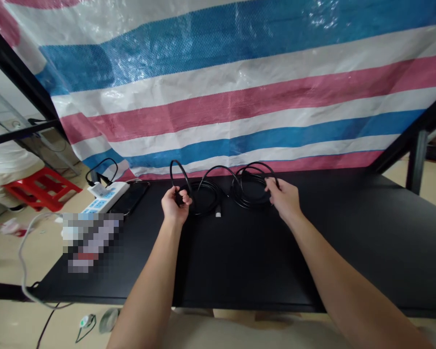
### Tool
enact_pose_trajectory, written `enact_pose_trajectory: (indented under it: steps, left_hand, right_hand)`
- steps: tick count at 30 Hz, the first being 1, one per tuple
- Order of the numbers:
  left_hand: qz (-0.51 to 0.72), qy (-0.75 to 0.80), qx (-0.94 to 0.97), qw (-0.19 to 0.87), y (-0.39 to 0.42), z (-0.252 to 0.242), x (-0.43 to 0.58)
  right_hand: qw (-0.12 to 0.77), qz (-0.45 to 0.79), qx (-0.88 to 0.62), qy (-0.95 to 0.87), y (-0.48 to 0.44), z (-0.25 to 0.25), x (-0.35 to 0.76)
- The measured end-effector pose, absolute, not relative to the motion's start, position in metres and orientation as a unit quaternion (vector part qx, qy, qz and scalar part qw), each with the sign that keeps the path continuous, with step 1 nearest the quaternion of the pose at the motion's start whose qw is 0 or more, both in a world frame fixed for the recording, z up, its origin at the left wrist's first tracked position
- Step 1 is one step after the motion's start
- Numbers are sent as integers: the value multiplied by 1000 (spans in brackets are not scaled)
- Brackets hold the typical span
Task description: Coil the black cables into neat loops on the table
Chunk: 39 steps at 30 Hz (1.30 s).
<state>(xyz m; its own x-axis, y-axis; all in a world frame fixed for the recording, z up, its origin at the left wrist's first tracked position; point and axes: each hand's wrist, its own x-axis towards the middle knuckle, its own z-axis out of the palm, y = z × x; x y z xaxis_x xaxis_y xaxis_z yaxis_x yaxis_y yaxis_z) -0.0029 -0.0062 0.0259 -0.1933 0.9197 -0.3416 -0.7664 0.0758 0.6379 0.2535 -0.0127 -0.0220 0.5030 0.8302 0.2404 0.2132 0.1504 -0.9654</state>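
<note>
Nearest the viewer, above the middle of a matte black desk (pixel 247 261), the left hand (pixel 174 207) has its fingers (pixel 186 199) curled shut around a strand of a thin black rubber-sheathed cable (pixel 203 199), with a loop of it rising just above the fist. The right hand (pixel 285 198) sits at the cable's other coil, its fingers (pixel 271 183) close together with their tips on the strands; whether they pinch one is too hard to tell. The cable lies in two loose coils side by side, its long axis running left to right along the far edge of the desk, one coil by each hand. A small silver-tipped plug (pixel 218 212) rests just in front of the gap between them. Farther left, towards the far left corner, lie a black smartphone (pixel 131 198) and a white power strip (pixel 107 196). Beyond the far edge hangs a blue, white and pink striped woven tarpaulin (pixel 218 92).
</note>
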Motion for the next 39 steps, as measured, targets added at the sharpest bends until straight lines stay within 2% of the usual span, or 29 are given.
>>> enact_pose_trajectory:
  steps: [4, 7, 13, 17, 19, 23, 30, 34, 39]
  left_hand:
    - [668, 409, 97, 614, -7, 26, 5]
    - [672, 419, 99, 603, -7, 22, 13]
    - [689, 396, 137, 591, -7, 9, 23]
    - [679, 377, 215, 593, -6, -1, 24]
    - [669, 379, 242, 591, -5, -4, 23]
    - [649, 396, 275, 589, -5, -6, 26]
    - [628, 448, 299, 562, -9, -8, 40]
    - [631, 442, 281, 572, -17, -4, 50]
    - [645, 441, 250, 572, -22, 1, 58]
  right_hand:
    - [683, 374, -533, -332, -10, -21, 251]
    - [704, 391, -492, -331, -10, -23, 246]
    - [651, 190, -574, -459, -20, -25, 228]
    - [640, 136, -625, -425, -24, -20, 223]
    - [668, 169, -618, -379, -23, -16, 222]
    - [711, 340, -516, -335, -22, -8, 221]
    - [671, 566, -330, -346, -33, -5, 218]
    - [627, 618, -293, -374, -38, -4, 213]
    - [606, 593, -336, -409, -40, -4, 202]
